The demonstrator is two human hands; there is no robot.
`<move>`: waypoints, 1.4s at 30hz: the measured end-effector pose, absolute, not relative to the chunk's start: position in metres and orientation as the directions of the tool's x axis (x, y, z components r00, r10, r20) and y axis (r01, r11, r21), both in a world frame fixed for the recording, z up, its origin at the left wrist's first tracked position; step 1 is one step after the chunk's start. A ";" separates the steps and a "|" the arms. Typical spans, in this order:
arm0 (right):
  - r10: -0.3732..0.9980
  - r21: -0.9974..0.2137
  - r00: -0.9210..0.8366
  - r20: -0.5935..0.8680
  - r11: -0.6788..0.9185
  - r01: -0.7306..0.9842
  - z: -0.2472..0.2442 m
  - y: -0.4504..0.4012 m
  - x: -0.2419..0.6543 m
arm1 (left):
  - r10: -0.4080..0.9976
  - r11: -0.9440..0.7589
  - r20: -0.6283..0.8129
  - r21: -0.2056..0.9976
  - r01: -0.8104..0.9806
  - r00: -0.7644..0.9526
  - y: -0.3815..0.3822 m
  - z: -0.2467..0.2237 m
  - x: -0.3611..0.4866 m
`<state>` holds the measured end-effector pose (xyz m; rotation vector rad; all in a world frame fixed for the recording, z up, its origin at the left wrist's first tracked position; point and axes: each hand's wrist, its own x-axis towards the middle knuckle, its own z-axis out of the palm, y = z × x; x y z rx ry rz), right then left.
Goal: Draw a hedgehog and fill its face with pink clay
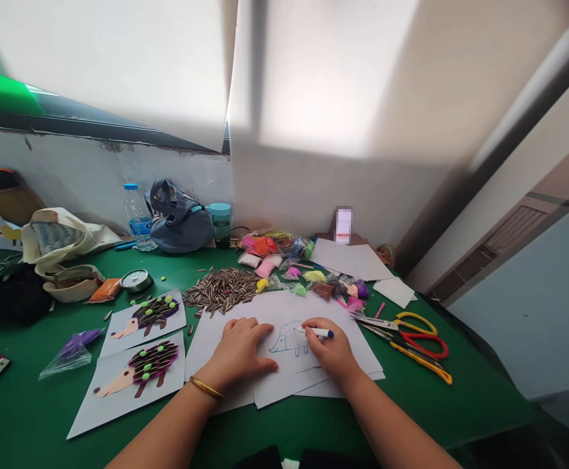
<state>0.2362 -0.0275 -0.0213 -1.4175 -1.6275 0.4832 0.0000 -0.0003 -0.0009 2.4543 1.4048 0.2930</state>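
Observation:
My right hand [331,348] is closed round a white marker [319,332] with a dark blue end, its tip at the paper. Under it lies a white sheet [284,384] bearing a hedgehog drawing [289,339] in blue-green line, with short strokes on the body. My left hand [243,348] rests flat on the sheet left of the drawing, fingers spread, a gold bangle [206,388] on the wrist. To the left lie two finished-looking hedgehog pictures [135,371], their backs covered with striped seeds and green balls. Part of the drawing is hidden by my right hand.
Behind the paper lie a heap of sunflower seeds [223,286] and several bags of coloured clay [321,286]. Scissors [411,339] lie at right. A blue bag [180,218], a water bottle [138,218] and a phone [344,225] stand by the wall.

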 end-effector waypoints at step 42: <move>0.928 -0.787 0.070 0.366 0.268 0.555 -0.017 -0.025 0.243 | 0.866 -0.466 -0.008 0.347 0.814 0.499 -0.001 0.004 0.001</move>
